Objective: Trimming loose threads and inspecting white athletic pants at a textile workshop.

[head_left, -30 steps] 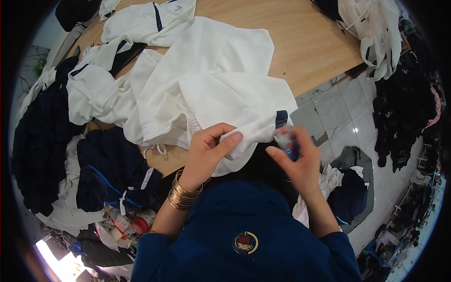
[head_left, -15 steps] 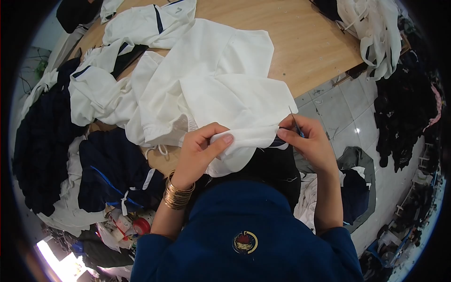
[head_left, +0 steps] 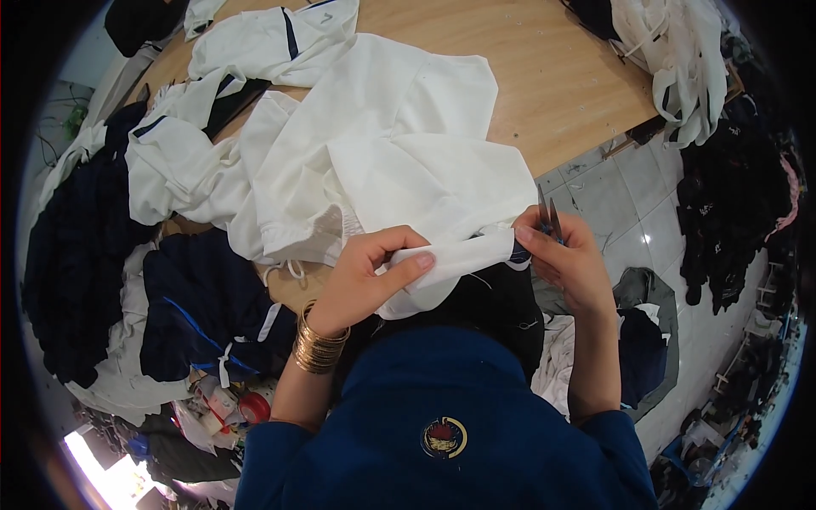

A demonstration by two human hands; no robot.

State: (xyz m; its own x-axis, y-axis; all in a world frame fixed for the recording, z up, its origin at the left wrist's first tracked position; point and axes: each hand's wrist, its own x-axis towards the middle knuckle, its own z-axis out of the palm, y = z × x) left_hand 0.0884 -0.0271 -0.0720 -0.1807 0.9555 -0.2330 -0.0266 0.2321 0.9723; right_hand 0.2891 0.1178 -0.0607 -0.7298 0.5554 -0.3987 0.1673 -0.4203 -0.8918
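Two-handed hold on a loose, wide-legged white fabric garment [head_left: 433,174]: clamped between thumb and curled fingers in the left hand [head_left: 370,276], and apparently pinched at the dark navy cloth band [head_left: 519,252] by thumb and forefinger of the right hand [head_left: 578,263]. Also gripped in the right fingers: small pointed metal scissors [head_left: 551,223], blades upward and parted. Could nick cloth or skin through a careless wrist turn near those bare tips. Stretched between both hands along the folded edge, then spread beyond them over the pale wooden table [head_left: 569,85].
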